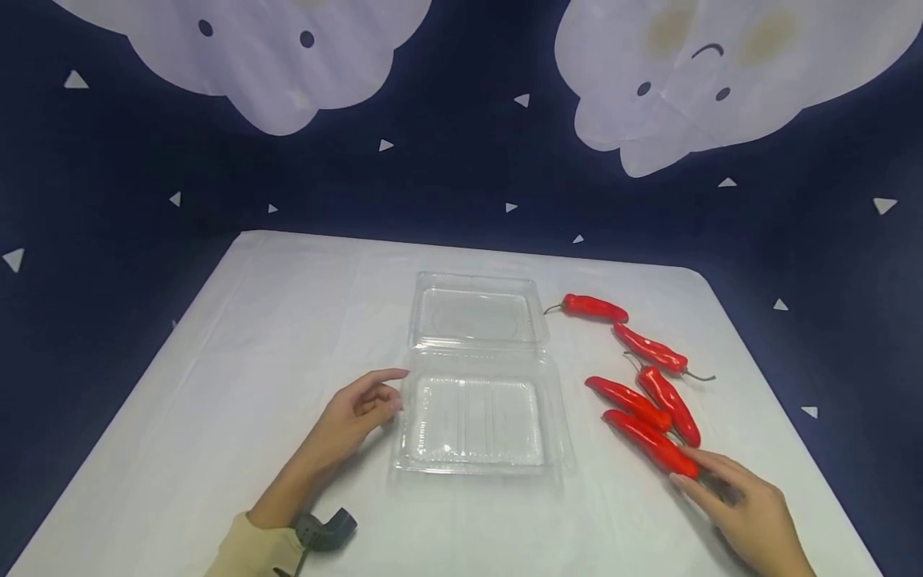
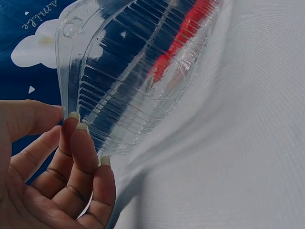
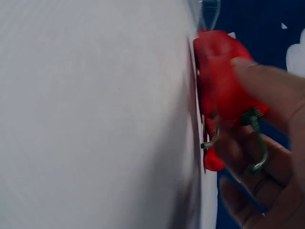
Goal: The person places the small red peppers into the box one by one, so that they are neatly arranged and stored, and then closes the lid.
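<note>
A clear plastic clamshell container [image 1: 473, 466] lies with its lid [image 1: 477, 346] folded back, away from me. At its left side my left hand [image 1: 356, 413] holds the rim [image 2: 71, 95] with bent fingers. My right hand [image 1: 746, 509] pinches the near end of the closest red chili pepper [image 1: 645, 441] between thumb and fingers. In the right wrist view the pepper [image 3: 231, 98] shows a curved green stem [image 3: 257, 143] beside the fingers. Right next to it lies a second red pepper [image 1: 627, 401], with a third red pepper [image 1: 671, 405] behind.
Farther back on the white-covered table [image 1: 303, 312] are two more red peppers, one slanted [image 1: 649, 350] and one near the lid [image 1: 594, 308]. Dark blue cloth [image 1: 461, 176] with clouds and small triangles stands behind the table. A dark wrist device [image 1: 324, 530] sits on the left forearm.
</note>
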Available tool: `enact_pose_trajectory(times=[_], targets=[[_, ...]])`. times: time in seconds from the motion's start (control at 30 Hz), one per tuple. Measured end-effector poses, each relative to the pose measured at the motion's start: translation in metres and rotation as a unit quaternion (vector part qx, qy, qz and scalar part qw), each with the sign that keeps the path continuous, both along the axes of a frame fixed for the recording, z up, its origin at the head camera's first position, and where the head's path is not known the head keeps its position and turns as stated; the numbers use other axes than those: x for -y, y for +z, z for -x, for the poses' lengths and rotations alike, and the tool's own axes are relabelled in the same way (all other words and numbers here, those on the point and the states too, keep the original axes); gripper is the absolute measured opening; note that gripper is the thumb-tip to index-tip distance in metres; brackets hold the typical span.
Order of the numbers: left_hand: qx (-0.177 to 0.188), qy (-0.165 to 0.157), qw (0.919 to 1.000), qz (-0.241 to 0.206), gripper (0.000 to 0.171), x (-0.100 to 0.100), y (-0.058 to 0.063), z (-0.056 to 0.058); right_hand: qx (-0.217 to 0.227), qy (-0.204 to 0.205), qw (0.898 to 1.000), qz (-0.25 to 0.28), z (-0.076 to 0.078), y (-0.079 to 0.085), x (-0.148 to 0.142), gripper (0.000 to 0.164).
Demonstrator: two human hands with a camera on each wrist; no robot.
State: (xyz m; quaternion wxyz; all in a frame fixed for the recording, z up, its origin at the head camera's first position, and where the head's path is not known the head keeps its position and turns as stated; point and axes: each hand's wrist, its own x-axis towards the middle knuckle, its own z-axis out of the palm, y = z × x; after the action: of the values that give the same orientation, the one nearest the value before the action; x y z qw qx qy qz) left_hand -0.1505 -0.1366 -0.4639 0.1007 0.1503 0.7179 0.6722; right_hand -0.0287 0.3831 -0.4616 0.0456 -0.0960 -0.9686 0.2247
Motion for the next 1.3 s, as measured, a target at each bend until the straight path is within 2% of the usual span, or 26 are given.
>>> enact_pose_trajectory(times=[0.17, 0.37, 0.53, 0.77, 1.0, 1.3], targets=[[0.010, 0.002, 0.9999, 0.008, 0.043, -0.001, 0.000, -0.001, -0.038, 0.006, 0.999, 0.007, 0.003, 0.018, 0.006, 0.058], [0.007, 0.003, 0.9999, 0.010, 0.043, 0.001, 0.001, -0.002, -0.118, 0.071, 0.990, 0.006, 0.018, 0.043, 0.025, 0.054], [0.002, 0.005, 1.0000, 0.005, 0.043, 0.002, 0.001, -0.004, -0.139, 0.113, 0.983, 0.027, 0.036, 0.059, 0.055, 0.052], [0.010, 0.007, 0.9999, 0.004, 0.043, -0.001, 0.001, -0.004, -0.122, 0.190, 0.973, 0.052, 0.065, 0.070, 0.106, 0.051], [0.031, 0.012, 0.9994, 0.010, 0.044, -0.001, 0.005, -0.007, -0.098, 0.292, 0.950, 0.048, 0.096, 0.064, 0.149, 0.051], [0.011, 0.007, 0.9996, 0.024, 0.042, 0.000, 0.006, -0.007, -0.052, 0.345, 0.937, -0.003, 0.122, 0.056, 0.173, 0.051]])
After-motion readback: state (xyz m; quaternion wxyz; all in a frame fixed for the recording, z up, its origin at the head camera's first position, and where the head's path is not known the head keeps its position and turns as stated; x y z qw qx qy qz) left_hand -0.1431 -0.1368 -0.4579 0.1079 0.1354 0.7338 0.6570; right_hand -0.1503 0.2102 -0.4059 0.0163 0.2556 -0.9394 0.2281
